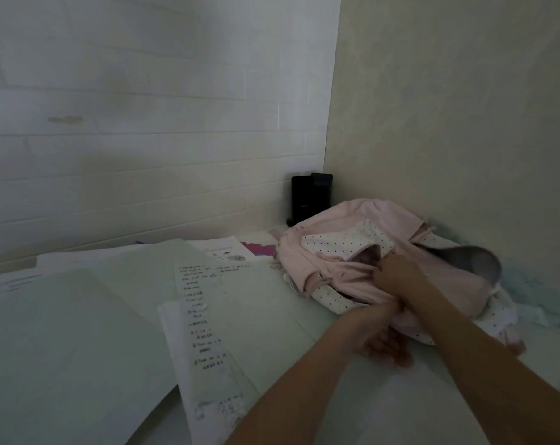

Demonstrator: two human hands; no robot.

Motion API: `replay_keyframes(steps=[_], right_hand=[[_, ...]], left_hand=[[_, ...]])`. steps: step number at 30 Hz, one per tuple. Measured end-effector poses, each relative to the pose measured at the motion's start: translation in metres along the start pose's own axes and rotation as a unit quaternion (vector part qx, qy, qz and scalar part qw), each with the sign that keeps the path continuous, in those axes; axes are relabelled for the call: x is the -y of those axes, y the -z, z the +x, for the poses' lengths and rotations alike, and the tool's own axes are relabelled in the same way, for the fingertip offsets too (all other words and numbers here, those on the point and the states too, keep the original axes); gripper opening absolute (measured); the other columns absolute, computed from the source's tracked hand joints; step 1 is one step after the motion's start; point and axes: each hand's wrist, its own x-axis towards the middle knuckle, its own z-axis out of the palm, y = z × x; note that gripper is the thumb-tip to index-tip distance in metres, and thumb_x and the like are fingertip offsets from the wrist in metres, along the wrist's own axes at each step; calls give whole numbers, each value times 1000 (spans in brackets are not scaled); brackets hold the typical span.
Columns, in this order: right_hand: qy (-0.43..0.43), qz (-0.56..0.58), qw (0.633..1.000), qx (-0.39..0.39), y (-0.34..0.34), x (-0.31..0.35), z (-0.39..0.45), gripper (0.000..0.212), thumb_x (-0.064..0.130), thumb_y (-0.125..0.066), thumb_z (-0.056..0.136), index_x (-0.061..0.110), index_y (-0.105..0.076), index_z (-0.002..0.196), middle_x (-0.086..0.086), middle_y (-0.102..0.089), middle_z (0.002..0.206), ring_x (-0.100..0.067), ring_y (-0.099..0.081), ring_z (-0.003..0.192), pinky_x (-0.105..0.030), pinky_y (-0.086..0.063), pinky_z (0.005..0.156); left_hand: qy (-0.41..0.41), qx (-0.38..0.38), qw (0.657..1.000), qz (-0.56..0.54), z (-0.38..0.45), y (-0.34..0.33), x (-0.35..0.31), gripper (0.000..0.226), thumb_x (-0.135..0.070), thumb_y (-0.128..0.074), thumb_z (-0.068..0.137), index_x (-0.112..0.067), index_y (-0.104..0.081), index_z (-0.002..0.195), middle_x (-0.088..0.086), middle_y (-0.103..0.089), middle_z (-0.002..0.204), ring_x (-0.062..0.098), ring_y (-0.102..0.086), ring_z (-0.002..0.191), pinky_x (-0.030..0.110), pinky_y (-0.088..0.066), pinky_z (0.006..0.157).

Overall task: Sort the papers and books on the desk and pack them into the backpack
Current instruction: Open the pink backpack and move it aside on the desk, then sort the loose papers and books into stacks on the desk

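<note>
A pink backpack [352, 274] with white dotted lining lies on its side at the right of the desk, its opening facing me. My right hand [395, 273] reaches across from the right and grips the pink fabric at the opening. Beneath that forearm, my left hand [384, 343] has its fingers curled at the backpack's near lower edge and appears to hold the fabric. Loose papers cover the desk to the left: a printed sheet [201, 319] lies over large pale green sheets [66, 335]. A sheet with a purple print [256, 248] shows by the backpack.
A black box-shaped device [309, 197] stands in the corner behind the backpack. A blurred grey object [476, 261] lies against the right wall behind the bag. White tiled wall [143, 139] at the back and a beige wall [464, 123] on the right close in the desk.
</note>
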Motion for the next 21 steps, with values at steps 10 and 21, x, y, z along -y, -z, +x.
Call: replay_keyframes(steps=[10, 21], right_hand=[[-54, 164, 983, -58, 2, 20, 23, 35, 8, -27, 102, -6, -41, 131, -24, -51, 134, -35, -50, 122, -37, -39, 97], [-112, 359, 922, -94, -17, 41, 31, 47, 15, -58, 86, -10, -44, 123, -28, -56, 122, -40, -55, 109, -46, -45, 89]], left_hand=[[60, 39, 988, 138, -34, 41, -15, 60, -61, -34, 93, -11, -64, 82, -3, -70, 61, 6, -67, 53, 12, -45, 48], [-81, -416, 846, 324, -111, 153, 27, 25, -34, -57, 89, -13, -64, 101, 5, -60, 100, 24, -59, 99, 31, -44, 83]])
